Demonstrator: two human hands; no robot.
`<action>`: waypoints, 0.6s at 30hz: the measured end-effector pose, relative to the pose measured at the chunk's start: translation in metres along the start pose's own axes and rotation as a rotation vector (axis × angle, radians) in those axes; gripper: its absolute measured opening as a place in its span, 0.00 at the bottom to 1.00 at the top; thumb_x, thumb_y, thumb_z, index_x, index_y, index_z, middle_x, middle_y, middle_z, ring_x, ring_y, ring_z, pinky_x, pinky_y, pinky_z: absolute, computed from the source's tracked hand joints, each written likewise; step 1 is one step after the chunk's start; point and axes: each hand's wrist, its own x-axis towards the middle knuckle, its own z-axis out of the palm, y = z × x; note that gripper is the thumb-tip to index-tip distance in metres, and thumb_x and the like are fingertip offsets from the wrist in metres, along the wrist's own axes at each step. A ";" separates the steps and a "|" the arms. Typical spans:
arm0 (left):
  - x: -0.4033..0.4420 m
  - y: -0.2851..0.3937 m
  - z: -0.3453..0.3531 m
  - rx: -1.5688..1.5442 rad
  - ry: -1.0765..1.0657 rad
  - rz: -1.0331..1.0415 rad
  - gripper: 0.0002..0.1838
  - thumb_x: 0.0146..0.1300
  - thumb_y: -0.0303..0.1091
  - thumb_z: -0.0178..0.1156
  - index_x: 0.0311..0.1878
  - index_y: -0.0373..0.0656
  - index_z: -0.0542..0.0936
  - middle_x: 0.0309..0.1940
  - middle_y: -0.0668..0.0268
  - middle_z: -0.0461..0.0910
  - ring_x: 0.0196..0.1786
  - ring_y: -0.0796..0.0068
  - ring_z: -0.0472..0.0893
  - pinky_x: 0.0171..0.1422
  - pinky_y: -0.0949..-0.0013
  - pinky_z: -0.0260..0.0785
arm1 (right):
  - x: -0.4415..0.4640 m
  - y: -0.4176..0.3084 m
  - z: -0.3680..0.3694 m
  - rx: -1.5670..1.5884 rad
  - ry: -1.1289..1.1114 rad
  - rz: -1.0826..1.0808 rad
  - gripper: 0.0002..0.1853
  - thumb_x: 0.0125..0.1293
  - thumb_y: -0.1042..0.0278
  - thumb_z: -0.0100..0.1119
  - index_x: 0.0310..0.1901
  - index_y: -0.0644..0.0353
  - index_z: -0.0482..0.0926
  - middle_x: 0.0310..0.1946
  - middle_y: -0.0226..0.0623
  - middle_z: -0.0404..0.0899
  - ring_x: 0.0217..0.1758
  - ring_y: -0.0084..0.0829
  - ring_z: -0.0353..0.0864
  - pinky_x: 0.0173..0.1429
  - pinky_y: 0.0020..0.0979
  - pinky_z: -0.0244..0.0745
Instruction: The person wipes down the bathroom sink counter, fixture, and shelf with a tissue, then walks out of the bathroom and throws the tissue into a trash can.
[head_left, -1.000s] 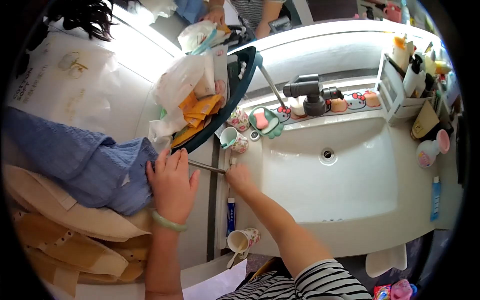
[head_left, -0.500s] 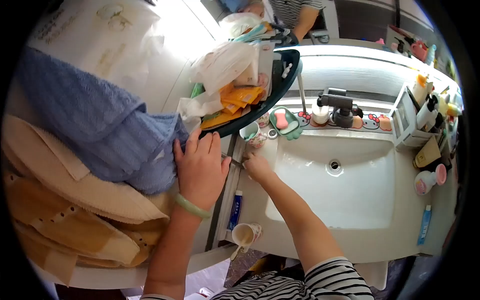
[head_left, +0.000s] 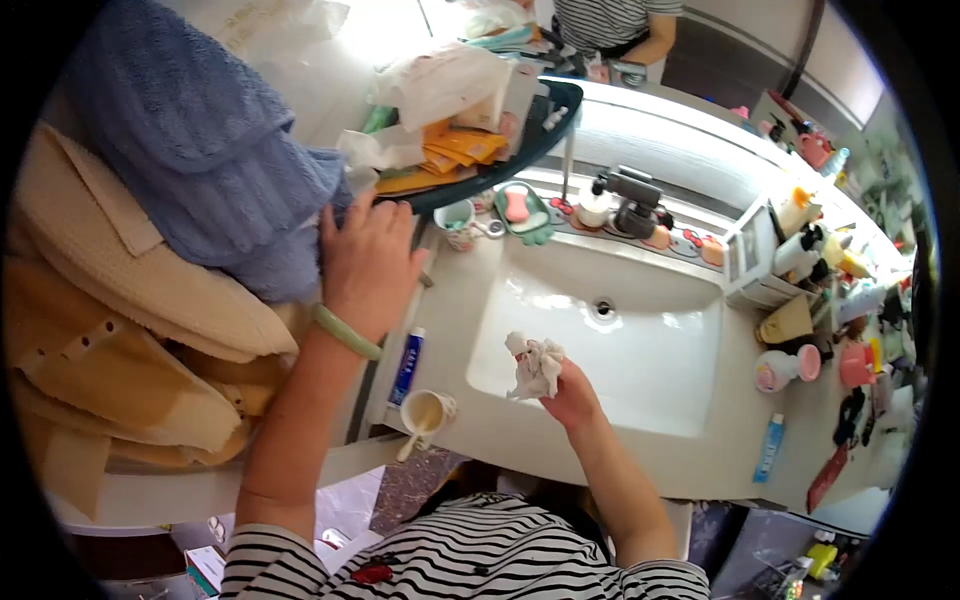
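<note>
Over the left part of the sink (head_left: 690,390), my right hand (head_left: 575,395) grips a crumpled white tissue (head_left: 537,366). My left hand (head_left: 370,265), with a pale green bangle at the wrist, reaches up beside a blue towel (head_left: 215,160). Its fingers are stretched out and their tips meet the near end of a dark green basket (head_left: 500,187). Orange packets (head_left: 465,150) and a white plastic bag (head_left: 440,85) fill that basket.
A cup with a toothbrush (head_left: 425,412) and a blue toothpaste tube (head_left: 406,368) stand left of the sink. Behind it are a soap dish (head_left: 530,230) and a black faucet (head_left: 635,205). Several bottles crowd a white rack (head_left: 752,255) at right. Tan cloths (head_left: 110,350) lie at left.
My right hand has moved from the counter beside the basket to over the sink, and the crumpled tissue now shows in it. My left hand stays by the basket. The view has shifted.
</note>
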 end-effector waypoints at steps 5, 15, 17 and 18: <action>-0.001 0.002 -0.001 -0.004 0.065 0.022 0.26 0.52 0.40 0.63 0.56 0.48 0.74 0.51 0.66 0.73 0.62 0.64 0.65 0.65 0.42 0.52 | -0.072 -0.008 0.009 0.347 -0.075 -0.089 0.22 0.63 0.67 0.52 0.58 0.65 0.66 0.52 0.38 0.70 0.54 0.33 0.70 0.59 0.33 0.68; -0.015 0.003 -0.014 -0.122 0.168 0.146 0.21 0.57 0.29 0.59 0.56 0.50 0.74 0.59 0.63 0.68 0.65 0.60 0.64 0.68 0.45 0.50 | -0.146 -0.059 -0.005 0.256 -0.003 -0.173 0.20 0.66 0.66 0.49 0.57 0.64 0.67 0.53 0.41 0.70 0.56 0.37 0.70 0.63 0.36 0.64; -0.038 0.024 -0.026 -0.169 0.181 0.151 0.21 0.56 0.30 0.59 0.55 0.50 0.74 0.58 0.62 0.69 0.65 0.60 0.65 0.68 0.46 0.51 | -0.149 -0.068 0.000 0.295 0.059 -0.146 0.19 0.65 0.66 0.50 0.56 0.66 0.68 0.52 0.42 0.71 0.53 0.37 0.71 0.62 0.35 0.65; -0.053 0.038 -0.031 -0.224 0.202 0.178 0.21 0.56 0.31 0.59 0.55 0.49 0.75 0.58 0.61 0.70 0.64 0.60 0.66 0.68 0.48 0.51 | -0.147 -0.068 -0.002 0.282 0.043 -0.125 0.19 0.65 0.66 0.50 0.56 0.66 0.68 0.52 0.42 0.71 0.53 0.37 0.71 0.62 0.35 0.65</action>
